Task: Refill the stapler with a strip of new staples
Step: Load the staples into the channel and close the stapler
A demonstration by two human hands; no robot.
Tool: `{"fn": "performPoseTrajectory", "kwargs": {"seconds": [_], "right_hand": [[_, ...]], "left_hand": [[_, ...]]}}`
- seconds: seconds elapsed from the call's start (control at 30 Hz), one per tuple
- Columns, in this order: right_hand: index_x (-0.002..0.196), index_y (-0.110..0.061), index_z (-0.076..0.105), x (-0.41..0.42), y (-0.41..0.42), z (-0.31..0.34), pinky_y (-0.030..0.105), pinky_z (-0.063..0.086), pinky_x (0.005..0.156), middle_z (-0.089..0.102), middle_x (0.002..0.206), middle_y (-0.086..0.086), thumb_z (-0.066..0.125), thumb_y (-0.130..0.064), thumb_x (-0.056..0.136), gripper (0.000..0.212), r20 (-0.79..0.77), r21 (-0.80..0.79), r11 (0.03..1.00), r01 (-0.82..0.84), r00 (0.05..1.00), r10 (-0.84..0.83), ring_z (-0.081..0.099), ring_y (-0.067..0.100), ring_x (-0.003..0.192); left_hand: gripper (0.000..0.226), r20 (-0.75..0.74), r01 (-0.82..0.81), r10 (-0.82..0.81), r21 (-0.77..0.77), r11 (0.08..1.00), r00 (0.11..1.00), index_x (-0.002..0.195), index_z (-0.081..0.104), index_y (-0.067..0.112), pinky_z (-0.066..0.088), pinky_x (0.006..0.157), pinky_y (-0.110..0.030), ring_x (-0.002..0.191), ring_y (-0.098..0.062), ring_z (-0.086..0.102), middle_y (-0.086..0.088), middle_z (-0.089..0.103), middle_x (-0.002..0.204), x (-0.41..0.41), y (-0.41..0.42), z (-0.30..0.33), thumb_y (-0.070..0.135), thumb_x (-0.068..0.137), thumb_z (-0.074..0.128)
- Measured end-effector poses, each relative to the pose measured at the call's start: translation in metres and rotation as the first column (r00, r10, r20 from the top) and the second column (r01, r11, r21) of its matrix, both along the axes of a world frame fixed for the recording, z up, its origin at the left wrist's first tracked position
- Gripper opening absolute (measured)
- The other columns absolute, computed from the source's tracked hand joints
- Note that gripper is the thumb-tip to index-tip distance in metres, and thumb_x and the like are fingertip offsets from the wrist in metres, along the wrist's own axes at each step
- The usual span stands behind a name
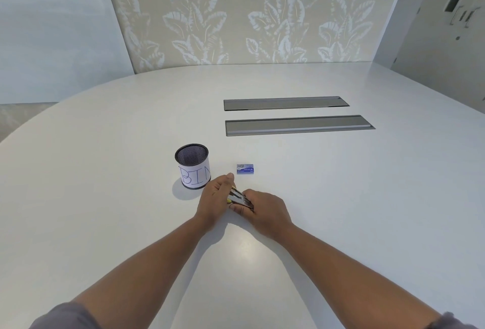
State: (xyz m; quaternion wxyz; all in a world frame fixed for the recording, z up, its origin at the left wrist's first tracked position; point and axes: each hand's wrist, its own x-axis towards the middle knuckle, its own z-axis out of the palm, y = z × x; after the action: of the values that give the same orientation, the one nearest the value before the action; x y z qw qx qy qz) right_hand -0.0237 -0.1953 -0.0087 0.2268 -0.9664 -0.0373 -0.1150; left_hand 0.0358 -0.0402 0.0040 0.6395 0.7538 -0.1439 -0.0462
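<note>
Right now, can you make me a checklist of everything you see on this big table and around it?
Surface: white table with a rounded edge, two long grey hatches set into it.
Job's things: stapler held between both hands, mostly hidden; whether it is open cannot be told. Small blue staple box lies just beyond the hands, apart from them, apparently closed.
Clutter: black mesh cup with a paper label reading BIN, standing upright left of the box.
Hands: left hand and right hand both grip the stapler.
Cables: nothing seen.
Surroundings: leaf-patterned wall panel behind the table.
</note>
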Motion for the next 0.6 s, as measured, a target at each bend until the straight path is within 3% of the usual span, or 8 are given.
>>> {"fn": "performPoseTrajectory", "kwargs": {"seconds": [0.37,0.5,0.6], "right_hand": [[0.078,-0.02,0.045,-0.0006,-0.0021,0.0011,0.035,0.037,0.057,0.051,0.062,-0.004,0.035,-0.081,0.088,0.062,-0.013,0.016,1.0,0.003,1.0,-0.003,0.05,0.016,0.062],[0.077,-0.022,0.044,-0.0013,-0.0022,0.0007,0.034,0.039,0.058,0.051,0.062,-0.006,0.04,-0.078,0.089,0.057,-0.029,0.016,1.0,0.003,1.0,-0.003,0.052,0.017,0.063],[0.075,-0.023,0.04,-0.0015,-0.0019,0.0011,0.036,0.041,0.059,0.05,0.061,-0.006,0.041,-0.075,0.091,0.055,-0.037,0.003,1.0,-0.004,0.999,0.004,0.051,0.018,0.062]], "left_hand": [[0.06,-0.025,-0.152,0.154,0.058,0.987,0.988,0.071,0.056,0.002,0.041,0.06,-0.028,0.056,-0.012,0.047,0.0,0.055,0.06,0.0013,-0.0034,-0.0045,0.05,0.104,0.041],[0.065,0.014,-0.077,0.077,0.005,0.997,0.997,0.073,0.059,0.001,0.042,0.058,-0.022,0.057,-0.011,0.05,-0.003,0.058,0.063,-0.002,-0.0013,-0.0042,0.055,0.102,0.039],[0.059,0.101,-0.076,0.07,0.054,0.996,0.992,0.067,0.048,0.001,0.036,0.055,-0.023,0.057,-0.011,0.041,0.0,0.046,0.059,-0.0034,-0.0016,-0.0056,0.052,0.098,0.048]]}}
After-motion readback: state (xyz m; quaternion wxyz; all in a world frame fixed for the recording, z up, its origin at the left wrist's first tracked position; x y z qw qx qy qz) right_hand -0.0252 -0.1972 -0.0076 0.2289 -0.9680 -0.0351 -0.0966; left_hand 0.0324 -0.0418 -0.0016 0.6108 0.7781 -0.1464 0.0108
